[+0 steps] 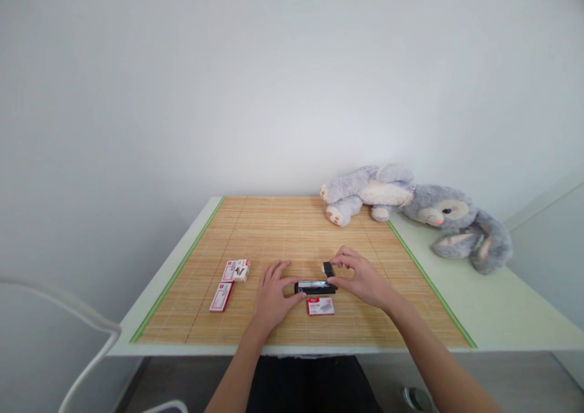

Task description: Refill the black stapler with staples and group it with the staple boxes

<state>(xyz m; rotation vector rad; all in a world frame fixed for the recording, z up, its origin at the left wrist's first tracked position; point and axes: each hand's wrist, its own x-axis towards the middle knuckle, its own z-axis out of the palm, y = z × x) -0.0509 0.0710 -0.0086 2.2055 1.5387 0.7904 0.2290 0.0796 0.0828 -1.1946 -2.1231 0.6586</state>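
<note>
Left hand (272,294) flat against one stapler (314,287), right hand (360,276) pinching its raised end, three boxes (320,306).

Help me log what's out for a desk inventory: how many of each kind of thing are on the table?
Red-and-white boxes: 3
Stapler: 1
Black piece, in the right hand grip: 1
Plush rabbit: 1
Woven mat: 1
Total: 7

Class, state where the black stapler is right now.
In the head view, the black stapler lies on the bamboo mat, between the left hand and right hand, just behind a red box.
</note>
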